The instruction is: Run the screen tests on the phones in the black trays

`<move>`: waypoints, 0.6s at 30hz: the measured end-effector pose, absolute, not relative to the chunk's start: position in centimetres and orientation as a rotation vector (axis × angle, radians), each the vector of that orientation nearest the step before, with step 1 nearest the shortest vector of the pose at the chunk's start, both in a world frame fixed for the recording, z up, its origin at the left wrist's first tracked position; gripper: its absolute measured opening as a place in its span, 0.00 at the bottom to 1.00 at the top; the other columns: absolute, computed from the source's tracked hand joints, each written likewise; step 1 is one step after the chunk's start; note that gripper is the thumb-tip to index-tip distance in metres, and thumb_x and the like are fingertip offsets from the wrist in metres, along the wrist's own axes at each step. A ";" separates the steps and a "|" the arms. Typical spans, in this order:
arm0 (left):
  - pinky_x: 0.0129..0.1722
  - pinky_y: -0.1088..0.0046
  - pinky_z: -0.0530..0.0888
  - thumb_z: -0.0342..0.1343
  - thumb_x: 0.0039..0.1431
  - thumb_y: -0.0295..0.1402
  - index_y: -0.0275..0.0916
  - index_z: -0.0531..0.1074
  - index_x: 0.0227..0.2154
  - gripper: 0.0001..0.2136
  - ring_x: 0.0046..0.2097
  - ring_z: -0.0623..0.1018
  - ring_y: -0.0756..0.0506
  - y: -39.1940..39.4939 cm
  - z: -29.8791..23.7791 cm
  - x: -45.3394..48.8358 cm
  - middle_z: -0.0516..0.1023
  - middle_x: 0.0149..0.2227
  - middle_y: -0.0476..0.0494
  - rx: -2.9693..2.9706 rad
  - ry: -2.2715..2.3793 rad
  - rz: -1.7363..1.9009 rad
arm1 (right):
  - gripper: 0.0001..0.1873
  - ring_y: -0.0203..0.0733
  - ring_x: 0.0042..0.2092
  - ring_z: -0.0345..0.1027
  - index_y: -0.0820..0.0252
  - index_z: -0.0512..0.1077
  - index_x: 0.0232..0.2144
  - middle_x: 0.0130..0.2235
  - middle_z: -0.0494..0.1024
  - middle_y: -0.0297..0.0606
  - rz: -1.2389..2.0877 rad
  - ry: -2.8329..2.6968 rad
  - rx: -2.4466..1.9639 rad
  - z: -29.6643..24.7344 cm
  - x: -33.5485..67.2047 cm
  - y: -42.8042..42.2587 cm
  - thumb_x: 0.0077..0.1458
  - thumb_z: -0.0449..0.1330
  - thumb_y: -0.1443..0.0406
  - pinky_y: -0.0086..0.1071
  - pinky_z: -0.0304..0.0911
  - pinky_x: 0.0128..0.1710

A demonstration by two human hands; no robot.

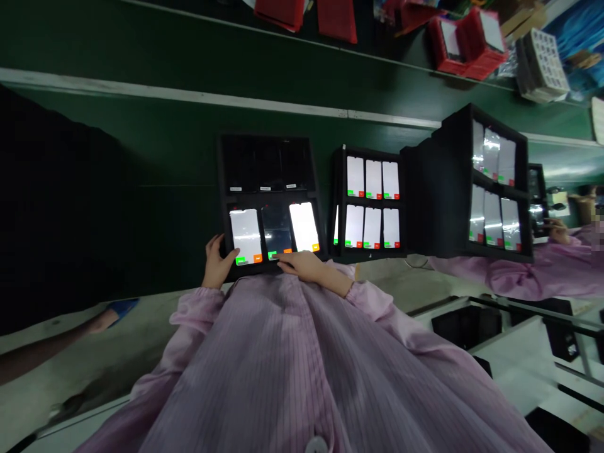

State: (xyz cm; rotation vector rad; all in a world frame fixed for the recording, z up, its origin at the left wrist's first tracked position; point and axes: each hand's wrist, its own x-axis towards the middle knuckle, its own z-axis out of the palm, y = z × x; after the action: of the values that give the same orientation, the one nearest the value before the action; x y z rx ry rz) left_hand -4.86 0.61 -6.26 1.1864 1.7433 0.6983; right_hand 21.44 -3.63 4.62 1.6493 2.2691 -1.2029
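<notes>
A black tray [270, 195] lies before me on the green bench. Its upper row holds dark phone screens with small white labels. In the lower row the left phone [246, 233] and the right phone [302, 221] glow white, while the middle phone [276, 228] shows a dark screen with green and orange boxes. My left hand [218, 264] grips the tray's lower left edge, thumb over the rim beside the left phone. My right hand [304, 266] holds nothing; a finger reaches to the bottom of the middle phone, near its green box.
To the right stands another tray of lit phones [372, 202], then a tall stack of black trays [438, 189]. Red bundles [467, 44] lie on the far bench [396, 82]. A co-worker's hand [559, 231] is at the right; another person's foot [106, 318] shows at lower left.
</notes>
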 end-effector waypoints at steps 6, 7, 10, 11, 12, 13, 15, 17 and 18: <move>0.73 0.53 0.56 0.65 0.48 0.38 0.43 0.73 0.53 0.27 0.70 0.65 0.33 0.1 -6.6 -4.8 0.69 0.59 0.36 1.219 1.733 0.718 | 0.19 0.50 0.47 0.82 0.52 0.77 0.59 0.46 0.87 0.39 -1.134 2.312 1.595 4.5 20.6 -2.7 0.73 0.54 0.58 0.35 0.71 0.43; 0.73 0.52 0.56 0.65 0.49 0.39 0.44 0.73 0.54 0.27 0.70 0.65 0.33 0.1 -6.6 -4.9 0.69 0.59 0.36 1.227 1.730 0.720 | 0.19 0.50 0.47 0.82 0.51 0.77 0.58 0.46 0.87 0.39 -1.130 2.316 1.614 4.5 20.6 -2.7 0.72 0.54 0.58 0.35 0.70 0.43; 0.73 0.52 0.56 0.66 0.48 0.40 0.44 0.73 0.54 0.27 0.69 0.65 0.33 0.0 -6.7 -5.1 0.69 0.59 0.37 1.232 1.724 0.713 | 0.18 0.48 0.46 0.82 0.48 0.78 0.57 0.46 0.87 0.36 -1.105 2.316 1.635 4.4 20.7 -2.8 0.72 0.54 0.57 0.33 0.70 0.42; 0.73 0.52 0.56 0.66 0.48 0.40 0.44 0.73 0.54 0.27 0.69 0.65 0.33 0.0 -6.7 -5.2 0.69 0.59 0.36 1.230 1.722 0.706 | 0.18 0.48 0.46 0.82 0.48 0.77 0.57 0.46 0.87 0.35 -1.094 2.311 1.626 4.5 20.7 -2.9 0.72 0.54 0.57 0.33 0.70 0.41; 0.73 0.52 0.55 0.66 0.48 0.40 0.43 0.73 0.54 0.27 0.70 0.65 0.33 0.0 -6.6 -5.2 0.69 0.59 0.36 1.226 1.722 0.698 | 0.18 0.47 0.47 0.82 0.47 0.77 0.57 0.47 0.87 0.35 -1.085 2.304 1.617 4.5 20.7 -2.8 0.72 0.54 0.57 0.33 0.70 0.42; 0.74 0.52 0.55 0.66 0.48 0.39 0.43 0.73 0.54 0.27 0.70 0.65 0.33 0.0 -6.6 -5.2 0.69 0.59 0.36 1.221 1.724 0.690 | 0.19 0.47 0.47 0.82 0.48 0.77 0.58 0.47 0.87 0.35 -1.081 2.296 1.615 4.5 20.7 -2.8 0.72 0.53 0.57 0.33 0.70 0.42; 0.74 0.52 0.55 0.66 0.48 0.39 0.42 0.73 0.53 0.27 0.69 0.66 0.33 0.0 -6.4 -5.0 0.69 0.59 0.35 1.208 1.737 0.686 | 0.20 0.47 0.49 0.82 0.48 0.75 0.60 0.50 0.86 0.36 -1.098 2.284 1.631 4.6 20.6 -2.9 0.73 0.53 0.57 0.33 0.71 0.43; 0.73 0.51 0.56 0.66 0.48 0.39 0.42 0.73 0.53 0.26 0.69 0.66 0.33 0.1 -6.3 -4.7 0.69 0.59 0.35 1.197 1.754 0.698 | 0.20 0.47 0.51 0.81 0.49 0.74 0.62 0.52 0.85 0.37 -1.128 2.277 1.671 4.5 20.7 -3.0 0.73 0.54 0.58 0.34 0.71 0.46; 0.73 0.51 0.56 0.66 0.48 0.38 0.42 0.73 0.52 0.26 0.69 0.66 0.33 0.2 -6.2 -4.5 0.69 0.58 0.35 1.194 1.762 0.703 | 0.20 0.47 0.52 0.81 0.48 0.74 0.62 0.53 0.85 0.37 -1.143 2.273 1.694 4.4 20.7 -3.1 0.72 0.54 0.58 0.34 0.71 0.47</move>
State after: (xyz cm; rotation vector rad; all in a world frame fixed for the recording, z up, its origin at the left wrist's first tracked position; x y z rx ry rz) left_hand -4.54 0.21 -6.23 1.1935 1.7625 0.7029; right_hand 20.73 -3.08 4.42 1.6940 2.2733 -1.1427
